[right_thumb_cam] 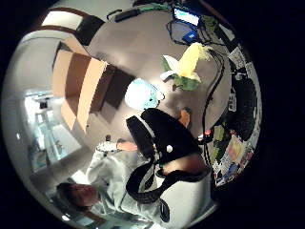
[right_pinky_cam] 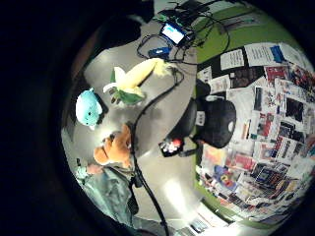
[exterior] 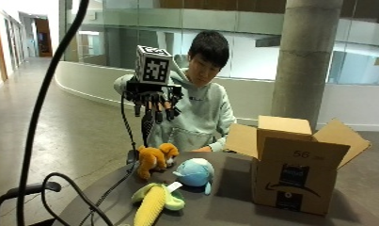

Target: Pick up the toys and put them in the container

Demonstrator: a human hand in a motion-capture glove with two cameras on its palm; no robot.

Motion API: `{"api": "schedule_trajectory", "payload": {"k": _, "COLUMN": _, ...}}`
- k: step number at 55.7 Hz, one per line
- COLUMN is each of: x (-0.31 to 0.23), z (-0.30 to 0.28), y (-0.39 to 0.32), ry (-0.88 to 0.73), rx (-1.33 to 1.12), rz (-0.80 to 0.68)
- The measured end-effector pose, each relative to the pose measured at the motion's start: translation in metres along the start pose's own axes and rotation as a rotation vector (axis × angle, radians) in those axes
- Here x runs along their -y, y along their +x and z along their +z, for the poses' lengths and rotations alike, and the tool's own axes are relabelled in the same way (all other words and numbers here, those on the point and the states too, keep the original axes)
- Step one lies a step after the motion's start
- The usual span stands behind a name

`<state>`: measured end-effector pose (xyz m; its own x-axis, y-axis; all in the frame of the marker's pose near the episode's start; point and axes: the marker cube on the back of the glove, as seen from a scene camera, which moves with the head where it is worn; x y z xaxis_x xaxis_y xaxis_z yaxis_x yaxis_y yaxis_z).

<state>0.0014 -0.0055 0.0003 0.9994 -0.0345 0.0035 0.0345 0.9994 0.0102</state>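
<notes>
Three plush toys lie on the round grey table (exterior: 232, 207): an orange animal (exterior: 154, 159), a round light-blue one (exterior: 195, 173) and a yellow corn cob with green leaves (exterior: 154, 202). My gloved right hand (exterior: 154, 106) hangs in the air above the orange animal, its fingers pointing down, relaxed, holding nothing. The open cardboard box (exterior: 295, 176) stands at the table's right side. The palm views look down on the orange animal (right_pinky_cam: 115, 150), the blue plush (right_pinky_cam: 88, 108), the corn (right_pinky_cam: 135, 78) and the box (right_thumb_cam: 78, 88). My gloved fingers (right_thumb_cam: 164, 133) cover most of the orange toy in the thumb side view.
A black cable (exterior: 123, 181) runs down from the hand across the table's left part. A small lit screen (right_pinky_cam: 173, 33) and more cables lie at the table's near edge. A black chair (right_pinky_cam: 214, 120) stands beside the table. A bare left hand (right_pinky_cam: 93, 168) rests at the far edge.
</notes>
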Motion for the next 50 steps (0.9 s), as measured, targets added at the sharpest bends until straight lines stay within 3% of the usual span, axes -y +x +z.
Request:
{"api": "schedule_trajectory", "payload": {"k": 21, "x": 0.038, "z": 0.019, "y": 0.010, "ry": 0.053, "rx": 0.042, "rz": -0.007}}
{"api": "schedule_trajectory", "payload": {"k": 29, "x": 0.060, "z": 0.039, "y": 0.016, "ry": 0.020, "rx": 0.071, "rz": 0.063}}
{"api": "schedule_trajectory", "payload": {"k": 35, "x": 0.074, "z": 0.060, "y": 0.020, "ry": 0.024, "rx": 0.078, "rz": 0.174}}
{"api": "schedule_trajectory", "payload": {"k": 50, "x": 0.113, "z": 0.098, "y": 0.018, "ry": 0.067, "rx": 0.356, "rz": 0.609}}
